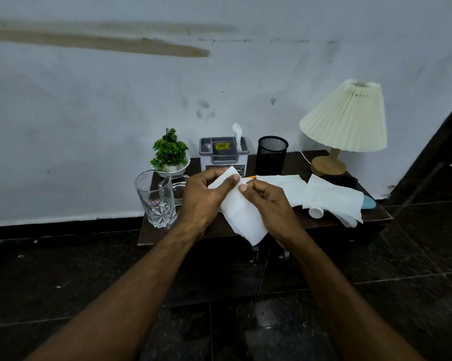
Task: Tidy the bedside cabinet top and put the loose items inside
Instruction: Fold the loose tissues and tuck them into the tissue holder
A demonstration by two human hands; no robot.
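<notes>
We get dim, cool, even light with soft shadows. The dark glossy tiled floor (271, 324) carries a faint sheen. Wide-angle bending curves the edges; fine detail looks soft.

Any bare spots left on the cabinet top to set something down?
Two ones: between the mesh cup and lamp base, crossed by the cord; and the front strip between the right hand and the white bottle. Loose tissues cover the right side; tumbler, mug and plant crowd the left corner. The left hand and held tissue hide the middle.

Left hand (202, 201) beside right hand (270, 203), fingers (230, 182) curled
</notes>
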